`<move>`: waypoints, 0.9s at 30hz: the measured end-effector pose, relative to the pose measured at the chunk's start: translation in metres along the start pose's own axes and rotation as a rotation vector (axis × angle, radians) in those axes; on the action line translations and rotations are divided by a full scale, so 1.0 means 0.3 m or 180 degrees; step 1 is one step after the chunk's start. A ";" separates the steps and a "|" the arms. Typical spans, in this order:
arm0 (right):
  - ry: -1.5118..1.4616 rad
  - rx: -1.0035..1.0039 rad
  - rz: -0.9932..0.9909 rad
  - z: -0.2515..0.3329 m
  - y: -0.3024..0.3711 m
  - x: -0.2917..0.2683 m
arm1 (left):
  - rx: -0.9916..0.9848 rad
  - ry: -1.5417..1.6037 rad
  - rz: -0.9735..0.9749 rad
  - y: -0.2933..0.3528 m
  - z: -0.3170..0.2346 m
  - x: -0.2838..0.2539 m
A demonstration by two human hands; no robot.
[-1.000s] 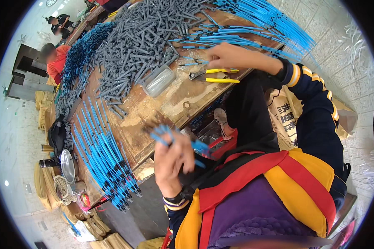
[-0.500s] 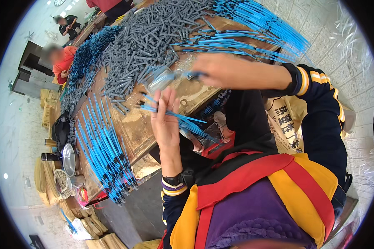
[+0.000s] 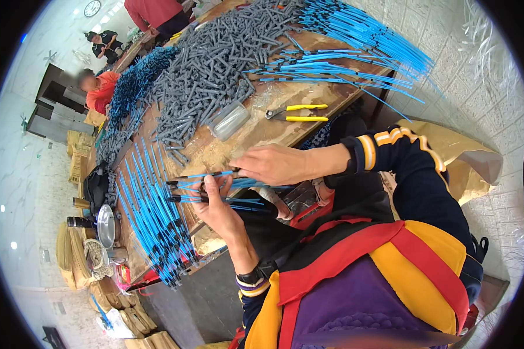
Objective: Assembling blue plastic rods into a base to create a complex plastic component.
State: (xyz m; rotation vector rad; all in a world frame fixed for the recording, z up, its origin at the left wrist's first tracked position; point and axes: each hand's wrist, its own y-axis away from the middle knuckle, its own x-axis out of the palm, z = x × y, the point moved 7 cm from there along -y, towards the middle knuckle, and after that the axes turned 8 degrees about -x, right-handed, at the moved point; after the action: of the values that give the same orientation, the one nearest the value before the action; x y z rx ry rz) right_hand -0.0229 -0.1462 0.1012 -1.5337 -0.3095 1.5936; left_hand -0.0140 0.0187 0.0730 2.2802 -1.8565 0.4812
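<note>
My left hand (image 3: pixel 218 209) is closed around several thin blue rods with black tips (image 3: pixel 186 198), over the near edge of the wooden table (image 3: pixel 206 158). The rods stick out on both sides of the fingers. Just above it, my right hand (image 3: pixel 273 164) pinches one blue rod (image 3: pixel 201 175) near a dark part on it. That rod lies across the left fingertips. Beyond the hands lie a clear plastic box (image 3: pixel 230 121) and pliers with yellow handles (image 3: pixel 305 113), their jaws apart.
A large heap of grey plastic plugs (image 3: pixel 215 64) covers the middle of the table. Bundles of blue rods lie at the far right (image 3: pixel 361 35) and near left (image 3: pixel 157 227). People (image 3: pixel 102 87) are at the far left. A metal bowl (image 3: pixel 106 225) stands at left.
My right hand has come down and left from the place where the pliers now show, to my left hand. My left hand has turned and lowered slightly, still holding the rods.
</note>
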 end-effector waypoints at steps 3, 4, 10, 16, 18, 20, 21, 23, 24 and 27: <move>0.0778 -0.0572 0.0341 -0.085 0.040 -0.059 | -0.0144 -0.0598 0.0350 -0.005 -0.025 -0.018; 0.0988 -0.0032 0.0887 -0.209 0.051 -0.079 | -0.0228 -0.0907 0.0507 -0.001 -0.029 -0.020; 0.2433 0.0790 0.0290 -0.925 0.306 -0.445 | -0.0148 0.0279 0.1154 0.033 -0.136 0.087; 0.1556 0.1550 0.0512 -1.108 0.247 -0.467 | -0.0538 0.0194 0.0882 0.030 -0.123 0.116; 0.1502 0.1517 0.0386 -1.081 0.170 -0.476 | -0.0398 0.0220 0.0815 -0.011 -0.124 0.113; 0.1362 0.1487 0.0222 -1.040 0.127 -0.477 | -0.0205 0.0298 0.0640 -0.053 -0.119 0.116; 0.1364 0.1474 0.0225 -1.014 0.121 -0.488 | -0.0195 0.0305 0.0633 -0.069 -0.111 0.133; 0.1339 0.0735 -0.0099 -0.898 0.022 -0.521 | -0.0358 -0.0419 0.0342 -0.103 -0.127 0.156; 0.1297 0.0360 -0.0254 -0.835 -0.019 -0.538 | -0.0358 -0.0365 0.0607 -0.105 -0.117 0.186; 0.0874 0.0182 -0.0200 -0.653 -0.143 -0.579 | -0.0312 -0.0364 0.0963 -0.096 -0.115 0.235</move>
State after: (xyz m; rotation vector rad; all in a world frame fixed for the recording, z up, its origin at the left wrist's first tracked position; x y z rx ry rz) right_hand 0.1454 -0.3204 0.2092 -1.6576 -0.1564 1.3123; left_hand 0.0214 -0.0288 0.1318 2.0121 -2.2418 0.2945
